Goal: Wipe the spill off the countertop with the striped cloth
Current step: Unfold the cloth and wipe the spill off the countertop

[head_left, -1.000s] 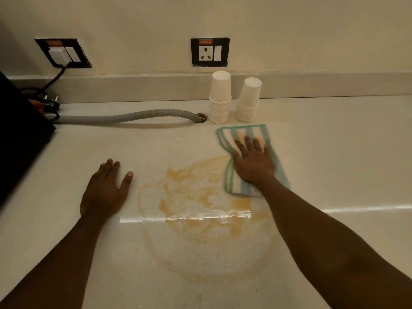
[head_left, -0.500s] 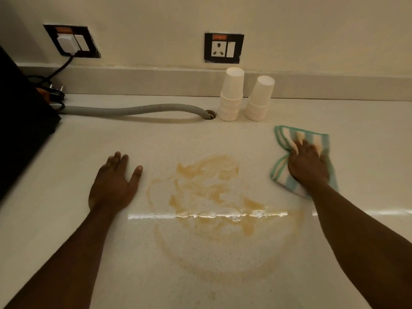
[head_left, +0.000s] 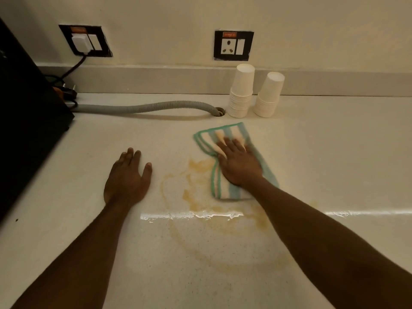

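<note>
A brown spill (head_left: 196,192) spreads across the pale countertop (head_left: 334,152), with a faint ring reaching toward me. The striped cloth (head_left: 225,136), green, blue and white, lies folded over the spill's upper right edge. My right hand (head_left: 239,166) presses flat on the cloth with its fingers spread. My left hand (head_left: 127,177) rests palm down on the bare counter just left of the spill, holding nothing.
Two stacks of white paper cups (head_left: 242,92) stand by the back wall beyond the cloth. A grey ribbed hose (head_left: 145,107) runs along the counter into a hole. A black appliance (head_left: 26,108) fills the left side. Two wall sockets (head_left: 233,45) sit above.
My right hand slid the cloth out to the right off the spill, then back left onto its upper right edge. My left hand stayed flat in place.
</note>
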`<move>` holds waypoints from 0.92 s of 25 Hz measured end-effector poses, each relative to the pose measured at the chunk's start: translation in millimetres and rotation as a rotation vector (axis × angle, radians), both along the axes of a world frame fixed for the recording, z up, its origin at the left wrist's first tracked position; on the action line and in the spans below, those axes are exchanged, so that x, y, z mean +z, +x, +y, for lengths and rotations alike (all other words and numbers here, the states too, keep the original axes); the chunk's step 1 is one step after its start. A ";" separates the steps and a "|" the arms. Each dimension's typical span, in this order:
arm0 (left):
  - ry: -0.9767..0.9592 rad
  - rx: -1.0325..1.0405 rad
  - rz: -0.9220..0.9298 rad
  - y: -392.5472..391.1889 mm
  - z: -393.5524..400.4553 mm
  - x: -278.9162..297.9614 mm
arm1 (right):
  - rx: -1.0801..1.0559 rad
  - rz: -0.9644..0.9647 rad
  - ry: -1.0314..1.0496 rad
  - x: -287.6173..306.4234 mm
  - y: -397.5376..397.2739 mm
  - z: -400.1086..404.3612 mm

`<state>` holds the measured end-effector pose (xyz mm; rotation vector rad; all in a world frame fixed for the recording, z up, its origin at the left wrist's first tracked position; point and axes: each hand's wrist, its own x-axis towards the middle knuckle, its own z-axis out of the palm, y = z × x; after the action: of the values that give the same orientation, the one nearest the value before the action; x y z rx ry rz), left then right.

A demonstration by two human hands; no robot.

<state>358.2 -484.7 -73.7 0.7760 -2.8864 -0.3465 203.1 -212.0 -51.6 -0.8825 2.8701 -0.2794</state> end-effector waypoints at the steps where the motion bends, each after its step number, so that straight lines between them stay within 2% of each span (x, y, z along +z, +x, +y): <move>1: 0.005 0.004 0.002 -0.2 -2.9 1.8 | 0.071 0.012 0.005 0.2 0.2 11.9; 3: -0.005 0.012 -0.001 3.2 -2.1 1.8 | 0.077 0.049 -0.014 3.1 -13.1 46.9; 7: -0.008 0.040 0.014 5.5 -2.0 5.7 | -0.279 0.125 0.017 2.2 -50.1 116.3; 9: -0.019 0.058 0.007 3.1 0.3 6.0 | -0.489 0.035 0.008 0.5 -60.0 111.2; 11: -0.021 0.070 -0.007 3.2 1.4 7.4 | -0.576 -0.009 -0.009 0.1 -60.8 74.3; 13: -0.022 0.062 -0.011 3.9 3.0 8.7 | -0.490 -0.005 0.010 2.1 -49.9 29.6; 17: -0.013 0.058 -0.013 4.1 3.4 10.0 | -0.155 -0.017 0.037 6.1 -8.7 -34.3; 21: -0.009 0.049 -0.016 5.8 1.7 12.5 | 0.246 0.015 0.026 7.8 17.1 -10.1; 23: -0.013 0.045 -0.026 6.5 0.8 11.7 | 0.303 0.041 0.013 6.1 7.9 16.6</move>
<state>364.8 -483.9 -62.0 0.8476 -2.8868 -0.3146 211.0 -195.5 -45.5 -1.3126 2.7166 -0.2118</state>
